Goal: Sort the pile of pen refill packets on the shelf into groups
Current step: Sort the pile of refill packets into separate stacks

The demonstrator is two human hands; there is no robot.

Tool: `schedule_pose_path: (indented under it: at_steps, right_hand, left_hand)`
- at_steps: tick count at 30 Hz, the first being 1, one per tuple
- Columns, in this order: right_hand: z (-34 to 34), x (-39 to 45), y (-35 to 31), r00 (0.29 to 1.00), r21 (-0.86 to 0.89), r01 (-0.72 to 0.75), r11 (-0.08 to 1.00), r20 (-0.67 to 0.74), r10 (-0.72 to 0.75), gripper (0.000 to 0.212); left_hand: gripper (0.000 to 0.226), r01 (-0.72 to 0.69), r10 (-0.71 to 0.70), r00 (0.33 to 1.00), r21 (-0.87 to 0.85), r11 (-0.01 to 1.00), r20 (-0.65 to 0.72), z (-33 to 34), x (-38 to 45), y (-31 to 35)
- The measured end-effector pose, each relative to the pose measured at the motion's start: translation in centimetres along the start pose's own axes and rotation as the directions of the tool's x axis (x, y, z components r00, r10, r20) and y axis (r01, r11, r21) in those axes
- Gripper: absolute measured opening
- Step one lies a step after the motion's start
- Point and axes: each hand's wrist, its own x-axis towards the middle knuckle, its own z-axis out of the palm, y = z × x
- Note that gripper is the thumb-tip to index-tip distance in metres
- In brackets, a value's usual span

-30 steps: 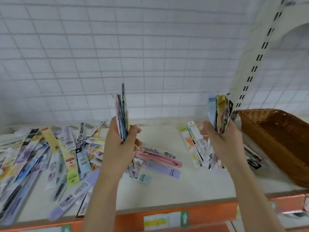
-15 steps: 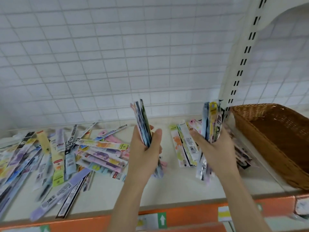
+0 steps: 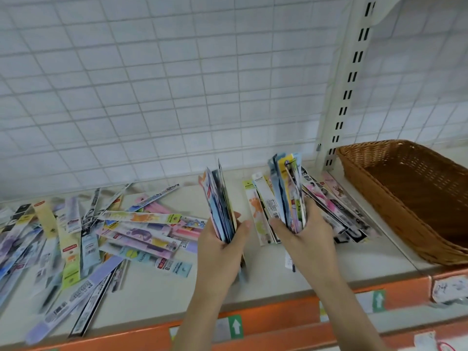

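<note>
Two bundles in hand, sorting about half done

The left hand [image 3: 222, 245] grips one upright bundle of packets [image 3: 219, 201], the right hand [image 3: 307, 236] another [image 3: 288, 188]; one sorted group [image 3: 336, 206] lies on the shelf [image 3: 266, 279] at two o'clock, by one basket [image 3: 405, 198]; the loose pile [image 3: 101, 231], too many to count, waits at nine o'clock

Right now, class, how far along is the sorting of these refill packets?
Partly done. One group lies fanned beside the basket. In hand: the left hand and right hand each grip an upright bundle. Left: the big loose pile on the shelf.
</note>
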Motion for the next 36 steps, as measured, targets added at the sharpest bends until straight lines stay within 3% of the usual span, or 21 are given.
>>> schedule_pose_path:
  at_steps: [4,8,13,19,27,32,36]
  right_hand:
    - [0.1,0.4,-0.3,0.998,-0.098,0.047,0.994,0.034,-0.044,0.029]
    - [-0.9,1.0,-1.4,0.997,0.010,-0.062,0.998,0.037,0.062,0.024]
    - [-3.4,3.6,-3.7,0.986,0.077,-0.156,0.985,0.075,0.151,0.034]
    - [-5.7,7.4,-3.2,0.951,-0.117,-0.249,0.961,0.155,0.266,0.041]
    - [-6.0,9.1,-1.0,0.932,-0.435,-0.271,0.859,0.104,0.347,0.064]
    - [-6.4,9.8,-0.4,0.933,-0.498,-0.270,0.824,0.078,0.352,0.071]
    - [-6.1,9.9,-0.4,0.919,-0.546,-0.227,0.807,0.154,0.363,0.090]
  left_hand:
    - [0.019,0.019,-0.019,1.000,-0.021,1.000,-0.009,0.1,-0.3,0.2]
    - [0.020,0.063,-0.066,0.997,-0.064,0.996,-0.046,0.0,0.0,0.9]
    - [0.025,0.200,-0.201,0.980,0.045,0.979,0.012,-0.5,2.1,2.4]
    - [0.032,0.301,-0.346,0.927,0.265,0.916,0.144,0.9,6.9,3.0]
    - [0.039,0.271,-0.410,0.903,0.568,0.777,0.131,3.6,8.7,2.5]
    - [0.042,0.214,-0.424,0.889,0.662,0.718,0.172,3.7,8.8,2.2]
    - [0.032,0.083,-0.368,0.908,0.777,0.624,0.199,3.9,8.3,1.1]
